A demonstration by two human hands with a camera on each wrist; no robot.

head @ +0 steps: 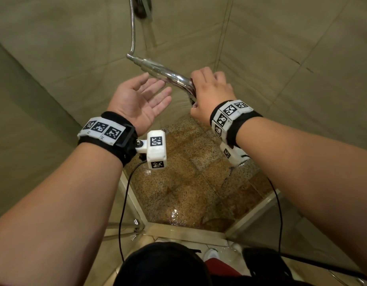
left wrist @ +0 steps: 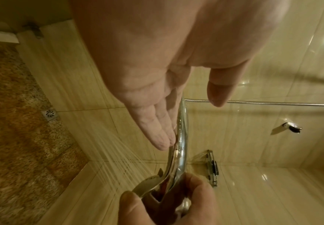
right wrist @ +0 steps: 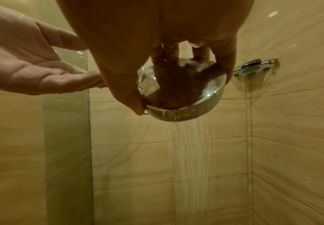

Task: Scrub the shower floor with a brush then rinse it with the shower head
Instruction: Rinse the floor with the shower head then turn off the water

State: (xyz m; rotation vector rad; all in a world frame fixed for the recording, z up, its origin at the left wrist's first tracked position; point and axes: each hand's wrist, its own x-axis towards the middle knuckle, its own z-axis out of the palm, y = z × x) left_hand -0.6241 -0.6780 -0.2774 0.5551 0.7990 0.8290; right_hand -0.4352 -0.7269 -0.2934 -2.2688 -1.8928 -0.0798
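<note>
A chrome shower head point(head: 170, 74) hangs over the shower floor point(head: 184, 182) and sprays water downward. My right hand point(head: 209, 93) grips its round head point(right wrist: 182, 97) from above, fingers curled over the rim. My left hand point(head: 143, 98) is open, palm up, with straight fingers beside the chrome handle point(left wrist: 181, 137); the fingertips point(left wrist: 163, 143) lie right at the handle, and contact is unclear. The speckled brown floor is wet, with a drain point(left wrist: 50, 113) near the wall. No brush is in view.
A metal hose point(head: 133, 27) runs up from the handle to the wall. Beige tiled walls point(head: 281, 58) close in the stall. A metal corner shelf point(right wrist: 255, 67) hangs on the wall. The metal threshold point(head: 178, 231) runs across in front of my feet.
</note>
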